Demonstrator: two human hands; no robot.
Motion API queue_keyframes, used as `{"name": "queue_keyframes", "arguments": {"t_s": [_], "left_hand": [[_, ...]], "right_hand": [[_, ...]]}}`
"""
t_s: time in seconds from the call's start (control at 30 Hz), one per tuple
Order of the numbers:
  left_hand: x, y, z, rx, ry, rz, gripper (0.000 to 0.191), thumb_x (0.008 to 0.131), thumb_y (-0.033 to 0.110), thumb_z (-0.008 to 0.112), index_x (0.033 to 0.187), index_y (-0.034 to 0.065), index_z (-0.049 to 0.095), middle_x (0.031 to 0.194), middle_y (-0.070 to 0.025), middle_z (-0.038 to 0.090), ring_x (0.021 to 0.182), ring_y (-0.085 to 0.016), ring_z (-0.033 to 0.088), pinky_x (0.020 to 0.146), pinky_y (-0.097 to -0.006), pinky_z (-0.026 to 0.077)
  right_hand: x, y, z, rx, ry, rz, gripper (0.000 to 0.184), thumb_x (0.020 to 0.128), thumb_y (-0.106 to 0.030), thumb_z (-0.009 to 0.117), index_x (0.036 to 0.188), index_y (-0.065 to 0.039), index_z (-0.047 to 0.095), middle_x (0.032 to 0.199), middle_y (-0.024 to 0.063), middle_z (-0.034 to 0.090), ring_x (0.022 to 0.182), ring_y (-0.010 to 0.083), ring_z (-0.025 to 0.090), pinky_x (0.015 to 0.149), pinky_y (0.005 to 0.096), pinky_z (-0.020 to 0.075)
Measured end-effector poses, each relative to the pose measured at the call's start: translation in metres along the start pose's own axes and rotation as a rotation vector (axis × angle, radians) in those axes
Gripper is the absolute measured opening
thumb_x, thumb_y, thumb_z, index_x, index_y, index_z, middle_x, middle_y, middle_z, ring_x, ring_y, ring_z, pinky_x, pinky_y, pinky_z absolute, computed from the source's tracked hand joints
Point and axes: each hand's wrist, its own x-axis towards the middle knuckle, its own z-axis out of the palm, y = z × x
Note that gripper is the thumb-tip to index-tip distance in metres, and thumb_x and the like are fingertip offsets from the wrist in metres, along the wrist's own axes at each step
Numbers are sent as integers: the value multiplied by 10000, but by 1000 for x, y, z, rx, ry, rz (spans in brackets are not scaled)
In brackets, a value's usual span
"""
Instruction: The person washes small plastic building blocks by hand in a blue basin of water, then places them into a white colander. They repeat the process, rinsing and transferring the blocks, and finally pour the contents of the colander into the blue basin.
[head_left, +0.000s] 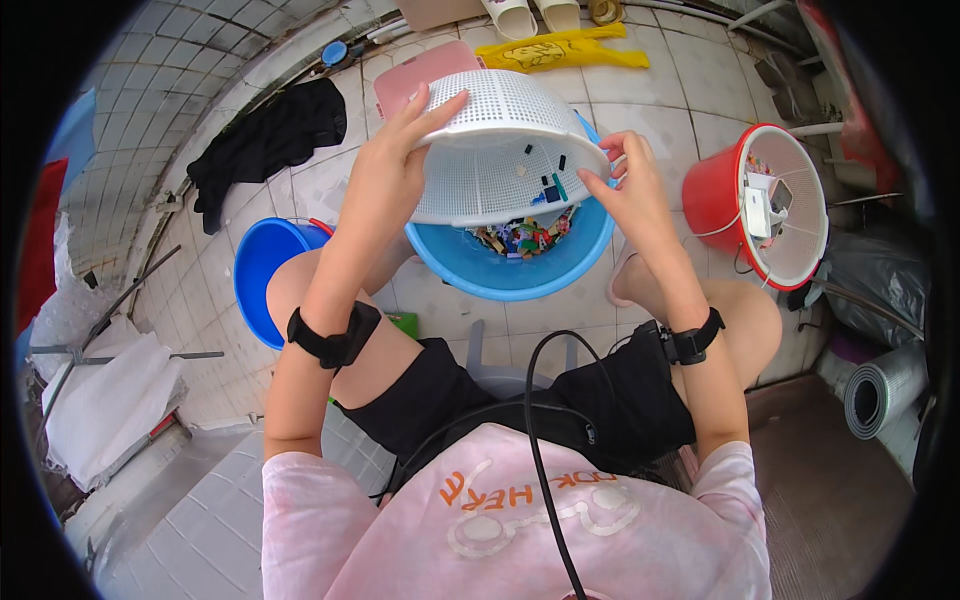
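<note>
A white plastic colander (517, 101) is tilted on its side above a light blue plastic basin (510, 281), its open side facing me. My left hand (397, 157) grips its left rim, fingers spread over the outer wall. At the right rim is my right hand (630, 180), thumb and fingers around the edge. Several small plastic building pieces, among them a dark blue brick (552, 194) and a green strip (559, 187), lie on the colander's inner wall. Many mixed coloured pieces (525, 238) lie in the basin below.
A blue bucket (259, 281) stands by my left knee. At the right, a red bucket (712, 187) has a white basket (806, 202) in its mouth, holding small items. Beyond lie a black cloth (277, 135), a pink plastic lid (427, 67) and a yellow bag (562, 49). A black cable (536, 442) crosses my front.
</note>
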Motion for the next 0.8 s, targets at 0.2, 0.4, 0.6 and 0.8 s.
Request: {"name": "queue_keyframes", "arguments": {"t_s": [0.2, 0.4, 0.6, 0.8], "left_hand": [[-33, 8, 37, 154, -14, 34, 700, 844, -156, 434, 1346, 316, 560, 1477, -191, 402, 1360, -405, 378, 1087, -522, 336], [-32, 3, 43, 310, -23, 195, 668, 896, -124, 394, 1376, 322, 525, 1511, -166, 354, 1406, -365, 312, 1140, -495, 280], [-36, 0, 36, 310, -107, 125, 672, 903, -122, 379, 1392, 322, 503, 1515, -157, 354, 1405, -367, 313, 1137, -498, 283], [-50, -5, 33, 280, -115, 140, 690, 902, -123, 385, 1408, 337, 478, 1535, -141, 323, 1403, -384, 313, 1103, -458, 348]], "right_hand": [[-14, 21, 28, -326, -245, 92, 201, 795, -22, 623, 954, -52, 503, 874, 145, 574, 814, 399, 598, 665, 457, 490], [-23, 42, 23, -206, -46, -36, 152, 804, -2, 594, 930, -35, 515, 896, 164, 596, 839, 407, 603, 674, 472, 491], [-29, 40, 37, -192, -23, -33, 161, 792, 35, 569, 927, -30, 510, 897, 168, 599, 837, 415, 593, 671, 468, 489], [-36, 39, 35, -196, -85, -13, 138, 820, 28, 568, 933, -6, 497, 851, 191, 550, 812, 415, 569, 676, 446, 454]]}}
